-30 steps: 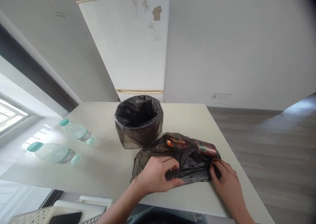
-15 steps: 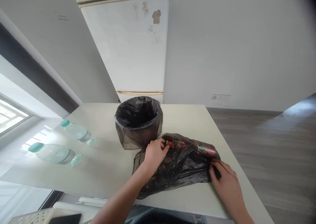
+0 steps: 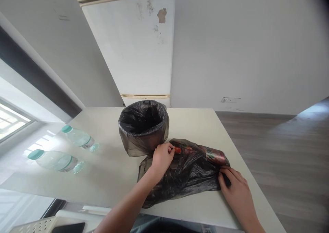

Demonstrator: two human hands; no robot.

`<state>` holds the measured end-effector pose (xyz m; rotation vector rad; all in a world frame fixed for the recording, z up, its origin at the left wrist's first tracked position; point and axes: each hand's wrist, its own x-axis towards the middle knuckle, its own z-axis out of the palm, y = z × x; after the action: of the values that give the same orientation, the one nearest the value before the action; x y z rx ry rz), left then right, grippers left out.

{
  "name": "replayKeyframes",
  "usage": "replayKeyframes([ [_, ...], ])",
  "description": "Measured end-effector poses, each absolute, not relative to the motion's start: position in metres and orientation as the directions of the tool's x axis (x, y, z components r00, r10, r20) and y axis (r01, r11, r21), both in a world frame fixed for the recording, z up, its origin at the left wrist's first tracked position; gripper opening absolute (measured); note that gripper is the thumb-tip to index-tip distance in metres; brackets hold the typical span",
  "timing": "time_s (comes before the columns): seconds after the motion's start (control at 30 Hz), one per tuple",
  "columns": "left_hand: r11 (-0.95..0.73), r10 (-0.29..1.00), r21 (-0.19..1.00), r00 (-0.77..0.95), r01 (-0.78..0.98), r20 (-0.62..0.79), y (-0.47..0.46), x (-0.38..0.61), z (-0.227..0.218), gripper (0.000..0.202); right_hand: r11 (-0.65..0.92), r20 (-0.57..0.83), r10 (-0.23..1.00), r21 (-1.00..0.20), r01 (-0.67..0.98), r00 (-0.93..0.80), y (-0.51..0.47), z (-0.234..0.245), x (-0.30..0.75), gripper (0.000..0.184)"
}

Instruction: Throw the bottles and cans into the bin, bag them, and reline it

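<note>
A thin black plastic bag (image 3: 190,174) lies crumpled on the white table, with red packaged items (image 3: 216,156) showing through its film at the right. My left hand (image 3: 162,157) pinches the bag's upper left part, close to a small red-orange piece (image 3: 177,150). At the bag's right end, my right hand (image 3: 235,185) is closed on its edge, fingers bent and thumb underneath. Just behind my left hand stands a bin (image 3: 144,132) lined with another black bag, whose rim is folded over the outside.
Two clear bottles with green caps, a nearer one (image 3: 55,161) and a farther one (image 3: 78,137), lie on the left of the table (image 3: 108,178). A refrigerator (image 3: 133,48) stands behind. At bottom left are a perforated tray (image 3: 36,225) and a dark flat object (image 3: 69,228).
My left hand has shifted slightly to the right and up along the bag, and the red-orange piece beside its fingertips looks a little different. My right hand stays at the bag's end.
</note>
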<state>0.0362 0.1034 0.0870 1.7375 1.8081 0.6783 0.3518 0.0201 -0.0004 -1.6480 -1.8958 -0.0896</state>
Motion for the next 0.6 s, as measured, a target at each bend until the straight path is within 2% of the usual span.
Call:
replayKeyframes([
  [0.37, -0.004, 1.000, 0.707, -0.004, 0.707, 0.010, 0.101, 0.038, 0.084, 0.013, 0.227, 0.504, 0.863, -0.321, 0.919, -0.037, 0.020, 0.001, 0.351, 0.025],
  [0.6, -0.009, 1.000, 0.760, -0.012, 0.650, 0.022, 0.085, 0.036, 0.106, 0.015, 0.229, 0.497, 0.867, -0.326, 0.917, -0.040, 0.020, 0.002, 0.351, 0.023],
])
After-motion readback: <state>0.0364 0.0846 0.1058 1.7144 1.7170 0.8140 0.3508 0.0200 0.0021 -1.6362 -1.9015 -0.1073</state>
